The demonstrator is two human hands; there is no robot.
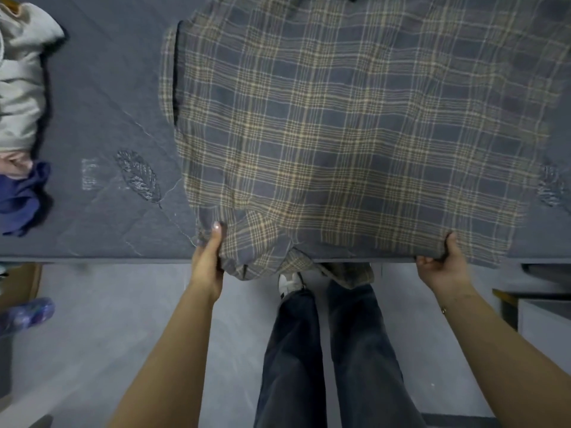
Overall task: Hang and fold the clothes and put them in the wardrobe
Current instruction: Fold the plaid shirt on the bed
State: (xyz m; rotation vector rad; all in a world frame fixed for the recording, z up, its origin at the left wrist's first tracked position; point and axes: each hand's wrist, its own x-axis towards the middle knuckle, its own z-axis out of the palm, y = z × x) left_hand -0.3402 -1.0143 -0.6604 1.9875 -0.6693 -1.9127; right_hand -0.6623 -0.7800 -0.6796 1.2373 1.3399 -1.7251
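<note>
A large grey-blue and tan plaid shirt (355, 118) lies spread flat on the dark grey bed (102, 103), its lower hem hanging over the near edge. My left hand (208, 257) grips the hem at its left corner, thumb on top of the cloth. My right hand (445, 264) grips the hem at the right, fingers curled under the fabric. A fold of the shirt droops between the two hands below the bed edge.
A heap of other clothes lies at the bed's left: a light grey garment (21, 78), something pink and a dark blue piece (21, 199). My jeans and shoes stand on the pale floor (123, 319). Furniture edges show at right (525, 307).
</note>
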